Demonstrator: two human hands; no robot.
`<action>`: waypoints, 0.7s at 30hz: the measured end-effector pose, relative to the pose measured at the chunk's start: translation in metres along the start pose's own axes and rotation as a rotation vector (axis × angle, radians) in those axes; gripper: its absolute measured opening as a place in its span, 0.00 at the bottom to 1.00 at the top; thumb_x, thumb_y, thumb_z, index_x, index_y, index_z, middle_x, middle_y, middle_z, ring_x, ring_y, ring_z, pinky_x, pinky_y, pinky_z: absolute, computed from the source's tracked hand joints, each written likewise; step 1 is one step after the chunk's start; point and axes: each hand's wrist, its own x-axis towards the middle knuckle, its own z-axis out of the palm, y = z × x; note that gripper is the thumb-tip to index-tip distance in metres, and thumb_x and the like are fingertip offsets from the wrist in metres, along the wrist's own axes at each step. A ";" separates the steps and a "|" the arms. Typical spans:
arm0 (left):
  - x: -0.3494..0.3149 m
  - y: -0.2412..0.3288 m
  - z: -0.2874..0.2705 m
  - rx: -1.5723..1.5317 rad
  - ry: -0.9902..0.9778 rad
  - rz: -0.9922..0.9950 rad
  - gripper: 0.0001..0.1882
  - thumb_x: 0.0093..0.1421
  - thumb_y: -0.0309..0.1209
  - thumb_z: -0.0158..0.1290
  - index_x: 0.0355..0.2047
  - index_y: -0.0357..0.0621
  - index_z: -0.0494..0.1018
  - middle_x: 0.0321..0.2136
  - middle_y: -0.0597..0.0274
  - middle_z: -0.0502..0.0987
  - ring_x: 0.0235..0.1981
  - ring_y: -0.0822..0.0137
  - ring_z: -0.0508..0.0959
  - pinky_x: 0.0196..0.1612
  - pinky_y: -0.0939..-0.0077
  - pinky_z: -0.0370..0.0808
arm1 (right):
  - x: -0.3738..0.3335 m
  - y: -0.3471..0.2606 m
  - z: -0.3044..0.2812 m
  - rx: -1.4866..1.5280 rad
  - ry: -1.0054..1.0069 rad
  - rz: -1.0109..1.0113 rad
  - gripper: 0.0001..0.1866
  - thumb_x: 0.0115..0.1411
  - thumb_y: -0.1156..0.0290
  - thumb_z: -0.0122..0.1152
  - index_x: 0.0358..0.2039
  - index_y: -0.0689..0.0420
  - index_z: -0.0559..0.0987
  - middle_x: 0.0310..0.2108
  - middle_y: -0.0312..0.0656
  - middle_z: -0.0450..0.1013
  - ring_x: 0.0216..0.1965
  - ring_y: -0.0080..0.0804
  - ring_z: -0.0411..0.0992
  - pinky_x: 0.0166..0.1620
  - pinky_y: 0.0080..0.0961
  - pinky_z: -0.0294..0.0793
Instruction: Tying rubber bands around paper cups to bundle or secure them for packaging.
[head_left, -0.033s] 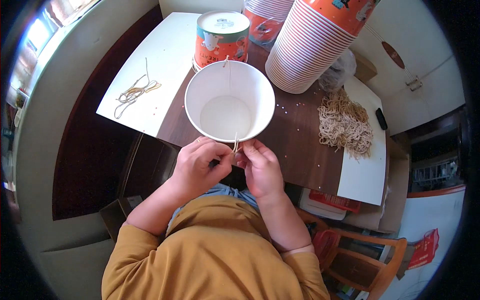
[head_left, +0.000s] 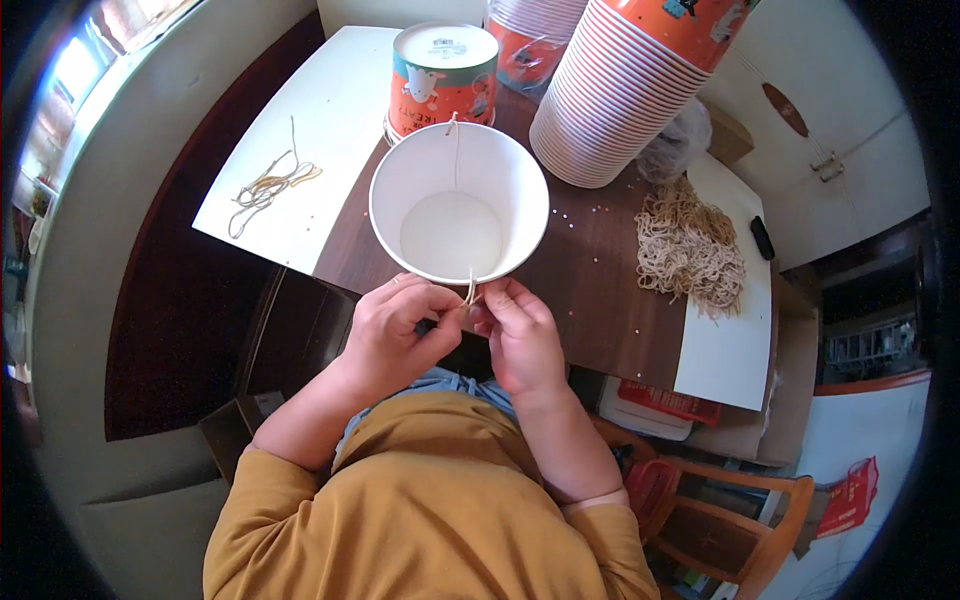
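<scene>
A white paper bucket (head_left: 408,185) stands upright on the table, its open mouth facing up. A thin beige string (head_left: 470,287) comes over the near rim. My left hand (head_left: 400,322) pinches this string between thumb and forefinger, just below the rim. Close by on the other side, my right hand (head_left: 522,332) also has its fingertips closed on the string. At the far rim shows a small string knot (head_left: 453,121), with a thin strand hanging down the inside wall. The bucket's outer face is mostly hidden from me.
Behind it stands an upside-down orange bucket (head_left: 445,95). A tall leaning stack of nested buckets (head_left: 620,95) rises to the right. Loose cords (head_left: 270,187) lie at left, a heap of beige string (head_left: 690,250) and a black object (head_left: 762,238) at right. A wooden chair (head_left: 770,530) is lower right.
</scene>
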 end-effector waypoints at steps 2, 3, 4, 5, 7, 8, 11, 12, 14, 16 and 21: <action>0.001 0.000 -0.001 -0.020 0.017 0.002 0.05 0.50 0.19 0.58 0.27 0.40 0.74 0.23 0.58 0.77 0.25 0.64 0.79 0.30 0.76 0.74 | -0.002 -0.005 0.010 -0.067 0.033 -0.027 0.11 0.63 0.63 0.57 0.36 0.57 0.77 0.29 0.30 0.73 0.30 0.18 0.67 0.33 0.18 0.65; 0.001 -0.001 -0.001 -0.041 0.035 0.003 0.04 0.51 0.19 0.58 0.28 0.39 0.75 0.23 0.58 0.78 0.25 0.66 0.79 0.30 0.77 0.74 | -0.003 -0.006 0.014 -0.134 0.065 -0.052 0.11 0.64 0.63 0.57 0.36 0.58 0.77 0.29 0.30 0.73 0.30 0.18 0.67 0.33 0.18 0.66; 0.002 -0.001 -0.002 -0.108 0.057 -0.027 0.04 0.52 0.19 0.59 0.28 0.38 0.75 0.24 0.59 0.78 0.26 0.68 0.79 0.30 0.78 0.73 | -0.003 -0.006 0.012 -0.135 0.065 -0.055 0.11 0.64 0.63 0.57 0.36 0.58 0.77 0.29 0.30 0.73 0.30 0.18 0.67 0.33 0.18 0.66; 0.002 -0.003 -0.003 -0.172 0.083 -0.059 0.04 0.53 0.20 0.59 0.29 0.37 0.76 0.25 0.59 0.78 0.27 0.69 0.78 0.31 0.78 0.73 | -0.002 -0.007 0.007 -0.274 0.040 -0.090 0.10 0.62 0.64 0.59 0.36 0.58 0.77 0.30 0.32 0.73 0.30 0.19 0.67 0.34 0.18 0.67; 0.007 -0.004 -0.010 -0.192 0.075 -0.068 0.04 0.54 0.22 0.59 0.30 0.36 0.76 0.26 0.60 0.77 0.28 0.71 0.75 0.32 0.80 0.70 | -0.004 -0.011 0.005 -0.416 0.008 -0.128 0.09 0.61 0.66 0.61 0.36 0.59 0.77 0.31 0.34 0.73 0.30 0.21 0.68 0.34 0.18 0.68; 0.009 -0.005 -0.013 -0.200 0.077 -0.052 0.03 0.54 0.22 0.59 0.30 0.36 0.77 0.26 0.60 0.75 0.27 0.72 0.74 0.31 0.80 0.69 | -0.007 -0.015 0.008 -0.758 0.097 -0.474 0.09 0.58 0.67 0.62 0.37 0.57 0.77 0.33 0.36 0.72 0.33 0.27 0.69 0.37 0.24 0.68; 0.011 -0.007 -0.015 -0.247 0.087 -0.071 0.05 0.55 0.25 0.60 0.30 0.37 0.77 0.26 0.62 0.71 0.27 0.72 0.70 0.31 0.80 0.68 | -0.013 -0.023 0.016 -1.301 0.200 -1.108 0.13 0.50 0.69 0.66 0.38 0.52 0.77 0.38 0.40 0.71 0.40 0.39 0.68 0.46 0.37 0.63; 0.012 -0.007 -0.014 -0.257 0.082 -0.050 0.04 0.55 0.25 0.60 0.30 0.38 0.77 0.26 0.62 0.71 0.27 0.71 0.71 0.32 0.80 0.68 | -0.013 -0.026 0.020 -1.360 0.159 -1.195 0.13 0.49 0.69 0.66 0.37 0.52 0.77 0.40 0.39 0.70 0.40 0.38 0.68 0.46 0.37 0.63; 0.013 -0.003 -0.012 -0.271 0.074 -0.021 0.04 0.55 0.26 0.60 0.30 0.38 0.77 0.26 0.62 0.71 0.28 0.71 0.71 0.33 0.79 0.68 | -0.006 -0.024 0.028 -1.326 0.093 -1.208 0.13 0.48 0.69 0.66 0.36 0.52 0.77 0.41 0.40 0.69 0.40 0.39 0.68 0.46 0.38 0.62; 0.014 0.003 -0.009 -0.259 0.107 -0.003 0.04 0.55 0.26 0.60 0.28 0.39 0.77 0.26 0.62 0.70 0.29 0.70 0.71 0.33 0.78 0.68 | 0.001 -0.023 0.031 -1.268 0.040 -1.213 0.10 0.48 0.68 0.66 0.32 0.53 0.76 0.38 0.38 0.71 0.40 0.37 0.68 0.46 0.38 0.62; 0.014 0.002 -0.018 -0.416 0.130 -0.031 0.04 0.56 0.24 0.58 0.28 0.37 0.74 0.30 0.62 0.69 0.32 0.73 0.70 0.35 0.78 0.69 | 0.008 -0.019 0.032 -1.253 0.045 -1.192 0.09 0.47 0.67 0.67 0.28 0.49 0.76 0.35 0.33 0.72 0.40 0.36 0.68 0.46 0.37 0.62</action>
